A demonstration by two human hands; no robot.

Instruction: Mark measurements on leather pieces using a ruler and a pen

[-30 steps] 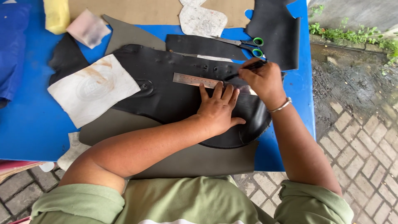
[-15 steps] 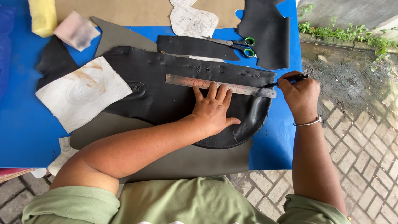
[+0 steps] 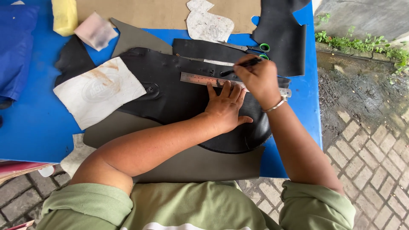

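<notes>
While the left hand (image 3: pixel 226 106) lay flat with fingers spread, pressing the metal ruler (image 3: pixel 200 79) down onto the large black leather piece (image 3: pixel 179 96), the right hand (image 3: pixel 257 79) was closed around a dark pen (image 3: pixel 240 66), its tip meeting the leather just beyond the ruler's far edge. The leather lay across the middle of the blue bench (image 3: pixel 30 123), over a grey-green sheet (image 3: pixel 187 164) that reached the near edge.

To mark such a line well, I judged that the holding hand should bear down evenly along the ruler so it could not pivot on the slick hide, and that the pen should ride tight against the straight edge at a steady lean, drawn in one light pass rather than several.

A white paper pattern (image 3: pixel 98 91) overlapped the leather's left side. Green-handled scissors (image 3: pixel 249 47) rested on a narrower black strip (image 3: pixel 200 50) farther back, near a pale mottled cut-out (image 3: pixel 208 25), a yellow sponge (image 3: pixel 64 16) and a pinkish pad (image 3: pixel 94 30).

The right wrist and its bracelet (image 3: pixel 275 105) covered part of the ruler, so its middle stretch could not be read. Whether any line had been drawn was impossible to tell on the dark surface. The pen's very tip was too small to make out, and the black piece at the far right corner (image 3: pixel 281 38) ran off the top of the view.
</notes>
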